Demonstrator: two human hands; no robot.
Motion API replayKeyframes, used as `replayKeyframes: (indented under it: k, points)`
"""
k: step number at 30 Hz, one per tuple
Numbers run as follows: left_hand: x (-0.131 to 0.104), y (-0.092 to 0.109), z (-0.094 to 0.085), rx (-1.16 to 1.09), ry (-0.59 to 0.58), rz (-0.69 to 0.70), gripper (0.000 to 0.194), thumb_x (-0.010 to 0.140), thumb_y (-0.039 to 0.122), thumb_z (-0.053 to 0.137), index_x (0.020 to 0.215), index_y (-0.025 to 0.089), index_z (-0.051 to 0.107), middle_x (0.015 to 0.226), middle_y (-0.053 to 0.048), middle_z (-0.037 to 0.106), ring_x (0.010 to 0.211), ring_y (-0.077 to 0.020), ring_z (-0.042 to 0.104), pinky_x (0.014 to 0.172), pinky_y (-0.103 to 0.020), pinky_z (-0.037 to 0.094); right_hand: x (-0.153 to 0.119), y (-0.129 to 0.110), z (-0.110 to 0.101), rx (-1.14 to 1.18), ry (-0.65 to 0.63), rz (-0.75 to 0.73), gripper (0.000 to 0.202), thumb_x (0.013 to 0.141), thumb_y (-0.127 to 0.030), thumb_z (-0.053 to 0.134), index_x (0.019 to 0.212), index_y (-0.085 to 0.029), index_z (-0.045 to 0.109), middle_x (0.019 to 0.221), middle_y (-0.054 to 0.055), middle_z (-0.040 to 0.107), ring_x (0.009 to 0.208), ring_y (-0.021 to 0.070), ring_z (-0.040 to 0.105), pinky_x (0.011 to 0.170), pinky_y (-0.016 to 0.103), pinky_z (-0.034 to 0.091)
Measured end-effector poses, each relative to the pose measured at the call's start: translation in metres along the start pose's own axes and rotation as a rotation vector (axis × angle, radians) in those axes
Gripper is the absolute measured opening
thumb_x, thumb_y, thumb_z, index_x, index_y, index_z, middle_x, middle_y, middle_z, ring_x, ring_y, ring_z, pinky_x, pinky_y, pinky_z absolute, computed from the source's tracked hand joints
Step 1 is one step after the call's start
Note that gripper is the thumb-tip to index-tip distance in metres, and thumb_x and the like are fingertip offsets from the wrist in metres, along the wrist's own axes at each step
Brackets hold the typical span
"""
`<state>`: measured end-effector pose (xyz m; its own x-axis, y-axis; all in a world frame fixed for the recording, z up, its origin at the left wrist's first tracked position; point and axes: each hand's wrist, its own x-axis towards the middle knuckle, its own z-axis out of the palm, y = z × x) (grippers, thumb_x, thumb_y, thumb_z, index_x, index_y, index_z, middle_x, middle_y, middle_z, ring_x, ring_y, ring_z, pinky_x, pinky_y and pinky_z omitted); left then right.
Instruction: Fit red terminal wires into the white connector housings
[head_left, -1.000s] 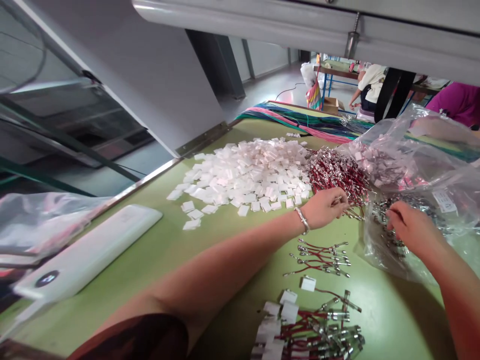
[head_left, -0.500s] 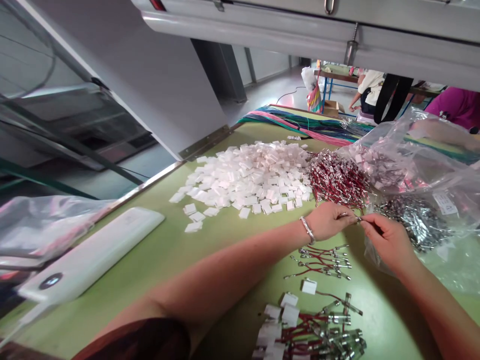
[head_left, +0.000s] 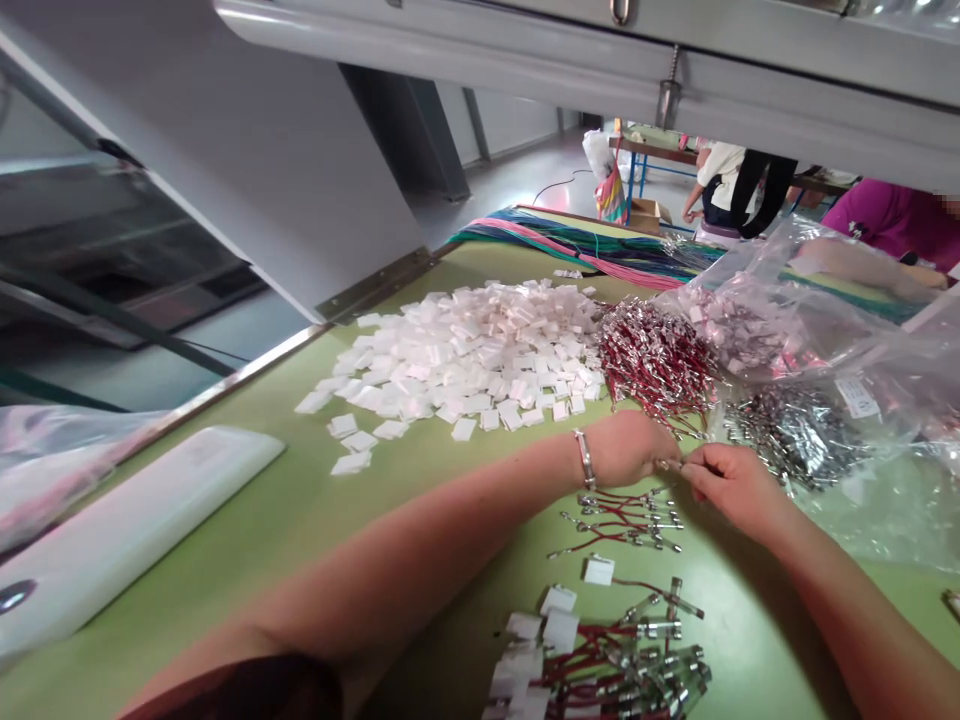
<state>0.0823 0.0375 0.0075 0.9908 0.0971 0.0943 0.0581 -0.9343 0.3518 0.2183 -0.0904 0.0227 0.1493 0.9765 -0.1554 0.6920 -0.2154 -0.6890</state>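
My left hand (head_left: 630, 448), with a bracelet at the wrist, pinches a small metal-ended piece. Its fingertips meet those of my right hand (head_left: 731, 485), which are closed on the other end of that piece. The piece is mostly hidden by the fingers. Just below lie several short red wires with metal ends (head_left: 637, 520). Nearer me is a single white connector (head_left: 598, 570) on a red wire, then a cluster of white connectors with red wires and glass tubes (head_left: 637, 665). Behind my hands sits a heap of red wires (head_left: 652, 355).
A large pile of white connectors (head_left: 480, 350) spreads left of the wires. Clear plastic bags (head_left: 885, 370) lie at right, one over metal-ended parts. Bundled coloured wires (head_left: 570, 245) cross the back. A white device (head_left: 142, 520) is at left; people (head_left: 892, 215) are beyond the table.
The view has shifted, moving the scene left in the picture. My hands remain together at the small piece, now slightly lower relative to the red wire heap.
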Motion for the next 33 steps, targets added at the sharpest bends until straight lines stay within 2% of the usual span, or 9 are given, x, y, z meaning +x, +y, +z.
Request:
replayKeyframes:
  k: [3,6,9,11,15,22,24,29,33]
  points:
    - [-0.001,-0.001,-0.007,-0.016,-0.079,-0.076,0.013,0.082,0.017,0.056,0.077,0.021,0.067,0.073,0.000,0.067,0.068,-0.0132,0.058,0.061,-0.023,0.038,0.002,0.005,-0.017,-0.109,0.073,-0.012,0.029,0.085,-0.037,0.047,0.071,-0.021,0.068,0.063,0.000,0.066,0.053,0.0136,0.055,0.054,0.025,0.040]
    - [-0.005,-0.002,-0.017,-0.083,-0.180,-0.103,0.014,0.080,0.028,0.063,0.072,0.018,0.067,0.069,0.000,0.066,0.065,-0.0122,0.057,0.060,-0.022,0.039,0.006,0.025,-0.044,-0.236,0.275,0.054,0.033,0.087,-0.039,0.043,0.088,-0.020,0.070,0.072,0.003,0.068,0.058,0.0158,0.055,0.058,0.028,0.039]
    - [-0.008,-0.003,-0.026,-0.203,-0.265,-0.113,0.016,0.080,0.032,0.063,0.076,0.017,0.069,0.071,-0.001,0.067,0.063,-0.0112,0.056,0.060,-0.021,0.039,0.015,0.051,-0.058,-0.604,0.397,0.087,0.027,0.085,-0.033,0.049,0.098,-0.020,0.069,0.085,0.007,0.066,0.070,0.0189,0.058,0.064,0.029,0.039]
    - [-0.007,-0.004,-0.032,-0.272,-0.222,-0.164,0.018,0.084,0.030,0.058,0.083,0.017,0.070,0.079,-0.002,0.069,0.068,-0.0114,0.057,0.064,-0.021,0.040,0.020,0.062,-0.056,-0.806,0.389,0.075,0.028,0.087,-0.031,0.048,0.103,-0.020,0.068,0.095,0.009,0.064,0.077,0.0199,0.058,0.064,0.029,0.038]
    - [-0.002,-0.011,-0.040,-0.300,0.020,-0.413,0.028,0.091,0.033,0.046,0.090,0.013,0.066,0.085,-0.005,0.066,0.074,-0.0139,0.056,0.068,-0.024,0.041,0.024,0.067,-0.043,-1.021,0.360,0.027,0.028,0.091,-0.029,0.042,0.086,-0.020,0.068,0.091,0.009,0.061,0.083,0.0207,0.057,0.060,0.028,0.035]
    - [0.002,-0.021,-0.027,-0.542,0.154,-0.533,0.039,0.095,0.027,0.030,0.082,0.014,0.064,0.076,-0.003,0.061,0.069,-0.0119,0.054,0.067,-0.023,0.044,0.023,0.067,-0.050,-0.812,0.420,-0.026,0.016,0.084,-0.026,0.049,0.080,-0.018,0.062,0.088,0.006,0.058,0.076,0.0175,0.056,0.066,0.029,0.038]
    - [0.004,-0.018,-0.021,-0.531,0.163,-0.509,0.036,0.093,0.024,0.035,0.074,0.014,0.064,0.072,-0.002,0.061,0.066,-0.0114,0.054,0.065,-0.023,0.043,0.021,0.064,-0.053,-0.733,0.376,-0.042,0.011,0.080,-0.027,0.052,0.079,-0.020,0.060,0.086,0.003,0.057,0.071,0.0159,0.055,0.064,0.028,0.038]
    - [0.006,-0.009,-0.012,-0.456,0.227,-0.281,0.023,0.088,0.024,0.051,0.072,0.015,0.066,0.068,0.000,0.060,0.066,-0.0100,0.053,0.064,-0.022,0.040,0.014,0.052,-0.053,-0.742,0.040,-0.034,0.007,0.078,-0.025,0.053,0.074,-0.021,0.058,0.083,0.002,0.056,0.068,0.0147,0.054,0.059,0.027,0.034]
    - [0.006,-0.010,-0.012,-0.471,0.231,-0.367,0.026,0.086,0.027,0.055,0.066,0.014,0.065,0.059,0.003,0.055,0.057,-0.0082,0.047,0.056,-0.021,0.034,0.015,0.047,-0.047,-0.717,0.020,0.001,0.013,0.081,-0.030,0.054,0.087,-0.022,0.062,0.092,0.004,0.059,0.076,0.0169,0.057,0.061,0.027,0.034]
